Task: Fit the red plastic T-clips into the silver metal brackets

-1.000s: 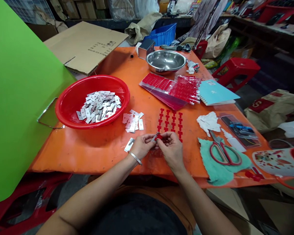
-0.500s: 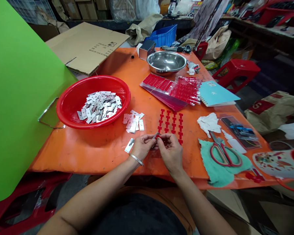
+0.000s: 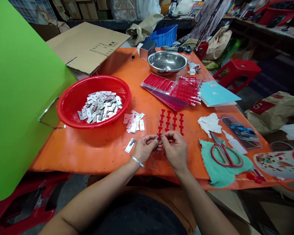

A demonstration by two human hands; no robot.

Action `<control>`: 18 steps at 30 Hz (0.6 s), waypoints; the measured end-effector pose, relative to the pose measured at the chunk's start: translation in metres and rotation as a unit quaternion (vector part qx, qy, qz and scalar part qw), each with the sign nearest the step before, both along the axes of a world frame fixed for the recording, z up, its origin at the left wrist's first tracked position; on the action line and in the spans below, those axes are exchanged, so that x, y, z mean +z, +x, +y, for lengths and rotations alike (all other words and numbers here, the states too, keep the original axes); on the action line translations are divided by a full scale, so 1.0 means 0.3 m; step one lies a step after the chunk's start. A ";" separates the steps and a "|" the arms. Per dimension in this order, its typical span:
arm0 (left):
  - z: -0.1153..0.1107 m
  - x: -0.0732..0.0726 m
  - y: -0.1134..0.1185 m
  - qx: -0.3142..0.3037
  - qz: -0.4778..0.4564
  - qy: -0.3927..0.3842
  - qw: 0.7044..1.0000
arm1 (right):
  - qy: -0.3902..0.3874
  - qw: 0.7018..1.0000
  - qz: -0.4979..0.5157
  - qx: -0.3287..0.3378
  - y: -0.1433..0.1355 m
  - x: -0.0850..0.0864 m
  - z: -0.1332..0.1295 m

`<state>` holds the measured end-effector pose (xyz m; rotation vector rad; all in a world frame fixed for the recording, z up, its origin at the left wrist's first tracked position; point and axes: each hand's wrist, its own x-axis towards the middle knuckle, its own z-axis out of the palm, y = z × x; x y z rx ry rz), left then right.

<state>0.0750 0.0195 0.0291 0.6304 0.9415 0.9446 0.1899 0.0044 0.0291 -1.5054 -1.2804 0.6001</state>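
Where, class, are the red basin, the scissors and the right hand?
Red basin (image 3: 71, 101), head view: bare inner wall.
Scissors (image 3: 220, 144), head view: where blades meet handles.
Right hand (image 3: 175, 150), head view: middle of the hand.

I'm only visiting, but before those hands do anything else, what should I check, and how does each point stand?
1. Small red part held: ok; the left hand pinches it.
2. Right hand gripping it too: cannot tell; its fingertips are there, but the contact is partly hidden.
3. Red part's alignment: cannot tell; the fingers cover too much.
4. Red T-shaped pieces nearby: ok; rows lie just beyond the hands.
5. Loose metal plates nearby: ok; a small pile lies beside the red basin.
6. Scissors away from the fingers: ok; they rest on the green cloth.
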 end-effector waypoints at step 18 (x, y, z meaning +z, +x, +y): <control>-0.014 0.024 -0.009 -0.036 -0.001 0.013 0.999 | -0.041 0.987 0.157 -0.011 0.033 -0.011 0.010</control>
